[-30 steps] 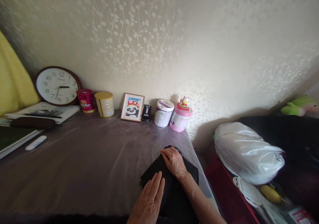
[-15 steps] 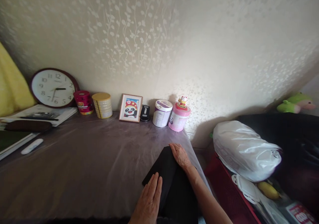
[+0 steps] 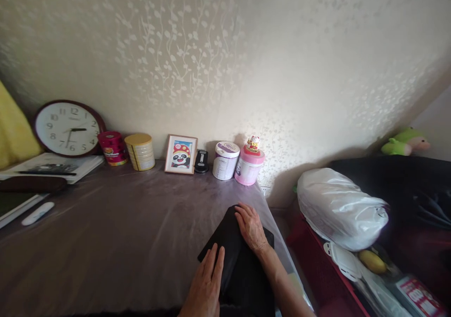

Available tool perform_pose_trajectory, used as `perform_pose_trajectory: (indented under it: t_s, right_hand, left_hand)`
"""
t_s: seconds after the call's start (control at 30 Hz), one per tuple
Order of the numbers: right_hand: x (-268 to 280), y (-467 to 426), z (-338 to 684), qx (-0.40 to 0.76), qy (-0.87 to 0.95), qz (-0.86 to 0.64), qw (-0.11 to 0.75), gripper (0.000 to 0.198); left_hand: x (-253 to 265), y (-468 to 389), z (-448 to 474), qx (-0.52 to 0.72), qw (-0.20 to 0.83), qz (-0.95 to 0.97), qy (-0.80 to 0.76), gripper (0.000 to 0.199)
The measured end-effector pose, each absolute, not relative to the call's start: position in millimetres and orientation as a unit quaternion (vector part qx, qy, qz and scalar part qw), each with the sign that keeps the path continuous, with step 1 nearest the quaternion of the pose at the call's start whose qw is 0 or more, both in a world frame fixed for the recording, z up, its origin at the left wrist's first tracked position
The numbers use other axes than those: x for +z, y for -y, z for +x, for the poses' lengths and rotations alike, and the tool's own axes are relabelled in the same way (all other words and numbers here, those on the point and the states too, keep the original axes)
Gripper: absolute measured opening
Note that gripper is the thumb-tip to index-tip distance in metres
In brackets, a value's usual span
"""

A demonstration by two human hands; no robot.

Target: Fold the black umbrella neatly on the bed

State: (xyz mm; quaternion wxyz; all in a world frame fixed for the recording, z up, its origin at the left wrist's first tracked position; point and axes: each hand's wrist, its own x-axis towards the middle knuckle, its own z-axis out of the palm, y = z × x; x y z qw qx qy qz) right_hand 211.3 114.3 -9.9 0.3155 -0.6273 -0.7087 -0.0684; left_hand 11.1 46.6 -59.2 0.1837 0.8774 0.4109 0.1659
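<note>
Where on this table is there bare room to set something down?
The table is widest open between the white stick, the frame and your left hand. A smaller patch lies between the pink tub and your right hand. It's crowded along the wall, from clock to pink tub, by the books, and where the black cloth lies.

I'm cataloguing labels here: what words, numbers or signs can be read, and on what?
"1" to "12": clock.
Too small or blurred: the clock's lettering, and print on the red can, yellow can, white tub, pink tub, picture and red label at lower right.
</note>
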Motion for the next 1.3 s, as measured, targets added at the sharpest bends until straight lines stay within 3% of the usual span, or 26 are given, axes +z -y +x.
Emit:
perform_pose_trajectory:
  t_s: [0.2,0.4,0.57,0.73,1.3]
  right_hand:
    - [-12,-67,259,-0.067,0.528,-0.744,0.403,0.040]
    - [-18,-15,265,0.119,0.385,-0.793,0.456,0.048]
    - [-12,-6,247,0.207,0.388,-0.776,0.452,0.051]
    - [5,-2,225,0.257,0.444,-0.733,0.447,0.042]
    - [17,-73,158,0.308,0.528,-0.617,0.495,0.025]
  left_hand:
    - [-53,-43,10,0.229,0.186,0.866,-0.404,0.099]
    - [-51,-41,10,0.241,0.178,0.867,-0.398,0.099]
    - [-50,-40,9,0.229,0.182,0.865,-0.408,0.097]
    - [-50,-40,9,0.242,0.185,0.866,-0.397,0.097]
    - [-76,-46,11,0.307,0.148,0.866,-0.367,0.101]
